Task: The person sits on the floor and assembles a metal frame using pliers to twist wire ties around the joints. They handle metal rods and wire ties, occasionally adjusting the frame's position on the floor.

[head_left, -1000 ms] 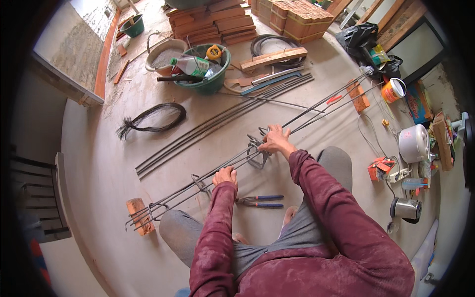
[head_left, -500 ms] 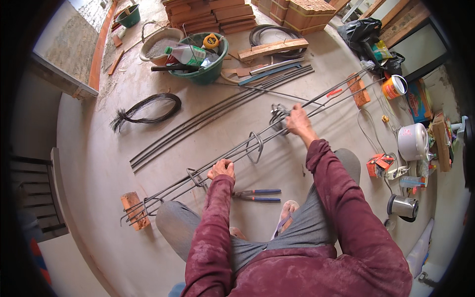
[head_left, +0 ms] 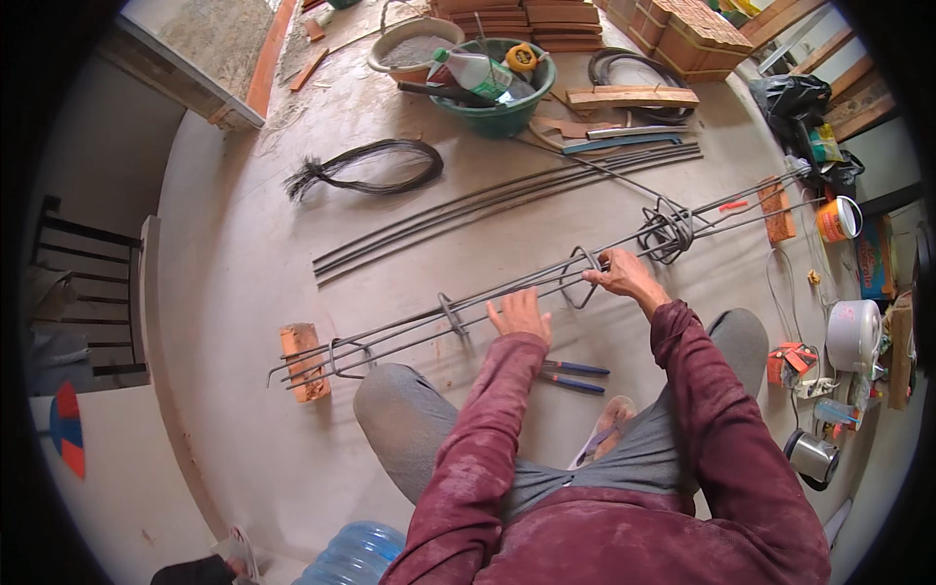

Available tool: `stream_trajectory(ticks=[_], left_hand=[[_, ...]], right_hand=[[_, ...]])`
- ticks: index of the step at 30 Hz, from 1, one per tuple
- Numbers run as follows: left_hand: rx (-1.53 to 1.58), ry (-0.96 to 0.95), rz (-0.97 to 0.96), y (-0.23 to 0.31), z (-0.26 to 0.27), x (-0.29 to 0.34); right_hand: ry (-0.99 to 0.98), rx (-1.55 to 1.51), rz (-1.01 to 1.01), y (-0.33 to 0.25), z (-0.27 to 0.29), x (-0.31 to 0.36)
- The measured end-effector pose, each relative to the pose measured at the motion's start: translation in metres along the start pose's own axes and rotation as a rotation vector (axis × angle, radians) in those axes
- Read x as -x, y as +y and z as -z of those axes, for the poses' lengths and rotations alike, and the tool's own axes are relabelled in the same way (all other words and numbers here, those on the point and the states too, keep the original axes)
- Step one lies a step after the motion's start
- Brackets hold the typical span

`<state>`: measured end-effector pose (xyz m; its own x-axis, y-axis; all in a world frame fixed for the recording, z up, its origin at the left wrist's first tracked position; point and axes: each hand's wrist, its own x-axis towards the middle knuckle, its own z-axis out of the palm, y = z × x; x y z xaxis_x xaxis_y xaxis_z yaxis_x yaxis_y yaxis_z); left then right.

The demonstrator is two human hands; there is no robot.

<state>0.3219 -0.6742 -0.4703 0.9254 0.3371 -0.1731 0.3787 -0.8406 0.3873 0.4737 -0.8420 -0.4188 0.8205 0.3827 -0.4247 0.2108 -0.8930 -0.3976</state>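
Observation:
Several long steel rebars lie side by side, raised at their ends on bricks, with square bent stirrups around them. My left hand rests on the bars, fingers spread and closed on nothing. To its right, the fingers of my right hand are pinched at a stirrup looped around the bars; the fingertips partly hide the contact. Beyond it, a bunch of stirrups hangs together on the bars. Another stirrup stands left of my left hand, and one more sits near the left end.
Pincers with blue handles lie on the floor by my left forearm. Loose rebars and a coil of tie wire lie beyond. A green tub stands farther back. Bricks support both ends.
My right hand has left the bunch of stirrups and moved leftward to a single stirrup. My left hand has opened and shifted right along the bars. The view has turned left.

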Motion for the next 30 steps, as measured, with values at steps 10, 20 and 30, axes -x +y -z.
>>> stream_trajectory(ticks=[10, 20, 30], left_hand=[[-0.057, -0.234, 0.109, 0.021, 0.026, 0.008], [0.092, -0.271, 0.158, 0.049, 0.011, -0.005], [-0.110, -0.173, -0.089, 0.020, -0.005, 0.025]], right_hand=[[0.315, 0.034, 0.114, -0.012, -0.023, 0.009], [0.445, -0.025, 0.205, 0.013, -0.048, 0.017], [0.364, -0.090, 0.059, -0.005, -0.042, 0.010]])
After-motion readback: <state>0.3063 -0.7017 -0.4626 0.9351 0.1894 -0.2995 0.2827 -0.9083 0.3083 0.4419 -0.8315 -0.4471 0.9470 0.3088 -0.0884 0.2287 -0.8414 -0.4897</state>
